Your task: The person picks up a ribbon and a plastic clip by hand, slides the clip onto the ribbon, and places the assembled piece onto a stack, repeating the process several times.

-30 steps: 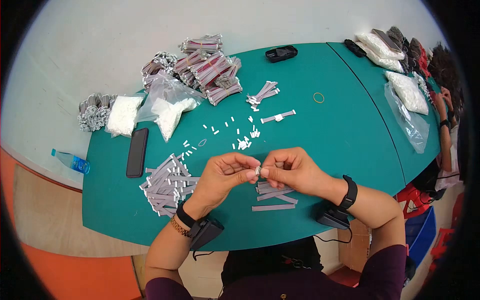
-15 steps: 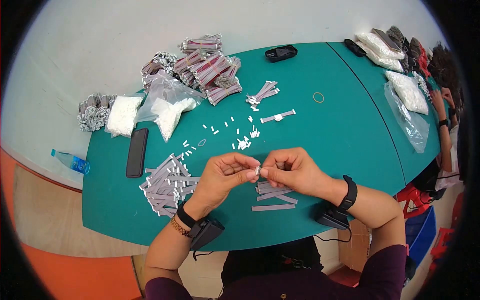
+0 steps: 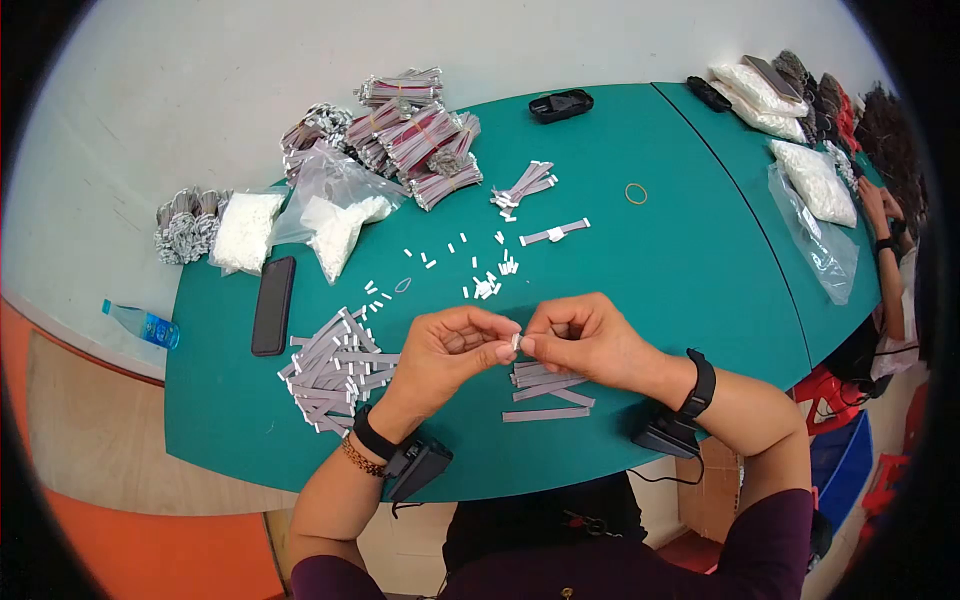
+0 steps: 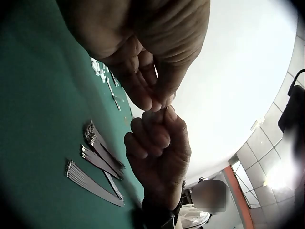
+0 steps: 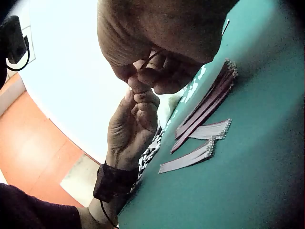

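Before the chest, both hands meet fingertip to fingertip over the green table. My left hand (image 3: 445, 350) pinches a small white connector (image 3: 516, 342) between thumb and forefinger. From the other side my right hand (image 3: 600, 345) grips a flat ribbon cable (image 5: 151, 59), seen edge-on as a thin line between its fingers; fingertips mostly hide where the two parts meet. Under the right hand lie several grey ribbon cables (image 3: 546, 414), their ends showing small metal terminals in the wrist views. Beside the left forearm is a heap of grey cables with white ends (image 3: 335, 368).
Loose white connectors (image 3: 487, 288) lie beyond the hands, near a small cable stack (image 3: 525, 188). Farther back are bundled cables (image 3: 420, 140) and bags of white pieces (image 3: 340, 225). A phone (image 3: 273, 306) lies left. Another person's hands (image 3: 880, 205) are at far right.
The small part at the fingertips has turned slightly: its silvery face showed a second ago, now a narrow white side shows. Both hands have stayed nearly in place.
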Motion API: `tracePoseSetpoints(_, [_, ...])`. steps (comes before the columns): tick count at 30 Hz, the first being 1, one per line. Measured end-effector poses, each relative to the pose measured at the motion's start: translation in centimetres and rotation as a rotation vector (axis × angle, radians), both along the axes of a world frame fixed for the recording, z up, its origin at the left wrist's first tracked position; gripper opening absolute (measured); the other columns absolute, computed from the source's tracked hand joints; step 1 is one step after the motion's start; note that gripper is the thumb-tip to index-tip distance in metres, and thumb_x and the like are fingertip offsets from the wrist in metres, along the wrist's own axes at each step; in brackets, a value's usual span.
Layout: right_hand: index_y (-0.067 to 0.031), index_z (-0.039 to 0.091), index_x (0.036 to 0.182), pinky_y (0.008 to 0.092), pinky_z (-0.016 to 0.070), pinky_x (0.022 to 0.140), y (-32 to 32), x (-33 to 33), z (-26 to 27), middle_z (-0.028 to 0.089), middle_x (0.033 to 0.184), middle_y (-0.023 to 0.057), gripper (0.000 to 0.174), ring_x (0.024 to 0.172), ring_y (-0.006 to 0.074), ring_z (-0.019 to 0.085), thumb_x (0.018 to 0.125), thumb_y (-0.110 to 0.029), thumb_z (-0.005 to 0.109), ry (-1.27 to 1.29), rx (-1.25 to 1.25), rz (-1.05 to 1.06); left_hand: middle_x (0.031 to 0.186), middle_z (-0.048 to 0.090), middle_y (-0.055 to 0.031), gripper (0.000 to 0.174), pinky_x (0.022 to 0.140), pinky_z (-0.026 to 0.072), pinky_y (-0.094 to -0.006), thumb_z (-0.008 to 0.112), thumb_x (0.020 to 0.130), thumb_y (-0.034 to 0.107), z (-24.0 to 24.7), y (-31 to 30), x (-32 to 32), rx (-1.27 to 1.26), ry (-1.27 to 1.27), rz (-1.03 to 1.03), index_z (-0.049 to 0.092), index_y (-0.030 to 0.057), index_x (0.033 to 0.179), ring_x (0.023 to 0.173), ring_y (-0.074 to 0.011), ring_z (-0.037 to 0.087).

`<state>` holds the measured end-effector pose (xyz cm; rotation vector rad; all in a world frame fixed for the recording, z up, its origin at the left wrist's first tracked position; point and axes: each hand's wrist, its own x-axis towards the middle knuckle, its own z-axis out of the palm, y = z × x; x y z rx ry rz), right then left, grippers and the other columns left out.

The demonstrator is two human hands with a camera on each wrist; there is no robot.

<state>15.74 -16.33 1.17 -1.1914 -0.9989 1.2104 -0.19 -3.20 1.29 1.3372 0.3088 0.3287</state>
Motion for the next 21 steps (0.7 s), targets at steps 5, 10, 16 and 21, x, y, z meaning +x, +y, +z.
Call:
tracePoseSetpoints(5, [-0.0034, 0.061, 0.076, 0.0188, 0.0329, 0.045, 0.04, 0.02, -0.04, 0.053, 0.057, -0.0021, 0.016, 0.05, 0.0015, 0.045, 0.087, -0.015, 0.063, -0.016, 0.004, -0.007, 0.089, 0.065, -0.0097, 0.019, 0.073, 0.0519, -0.0246, 0.067, 0.079, -0.002, 0.02, 0.0, 0.01, 0.018, -0.002, 0.0, 0.062, -0.0047, 0.096, 0.079, -0.0137, 0.063])
tracePoseSetpoints(10, [-0.0037, 0.06, 0.075, 0.0188, 0.0303, 0.045, 0.07, 0.01, -0.19, 0.051, 0.057, -0.0038, 0.016, 0.051, 0.0005, 0.042, 0.087, -0.013, 0.062, -0.049, 0.018, -0.016, 0.092, 0.065, -0.01, 0.017, 0.077, 0.0522, -0.0242, 0.066, 0.078, -0.005, 0.19, -0.19, -0.06, 0.095, -0.01, 0.016, 0.062, -0.0053, 0.095, 0.084, -0.0134, 0.063])
tracePoseSetpoints(16, [-0.0037, 0.059, 0.074, 0.0187, 0.0286, 0.046, 0.01, -0.17, -0.04, 0.048, 0.057, -0.0063, 0.016, 0.052, -0.0011, 0.039, 0.087, -0.013, 0.062, -0.095, 0.038, -0.044, 0.096, 0.064, -0.0108, 0.017, 0.079, 0.0518, -0.0236, 0.065, 0.078, -0.007, -0.05, -0.34, -0.01, 0.175, -0.029, 0.036, 0.062, -0.0064, 0.095, 0.087, -0.0129, 0.063])
tracePoseSetpoints(21, [-0.0031, 0.06, 0.076, 0.0189, 0.028, 0.047, -0.02, -0.44, 0.25, 0.047, 0.058, -0.007, 0.015, 0.053, -0.0012, 0.037, 0.087, -0.013, 0.061, -0.082, 0.033, -0.058, 0.096, 0.063, -0.012, 0.018, 0.08, 0.0511, -0.0233, 0.064, 0.078, -0.008, -0.11, -0.39, 0.04, 0.191, -0.042, 0.048, 0.062, -0.0073, 0.095, 0.088, -0.0135, 0.062])
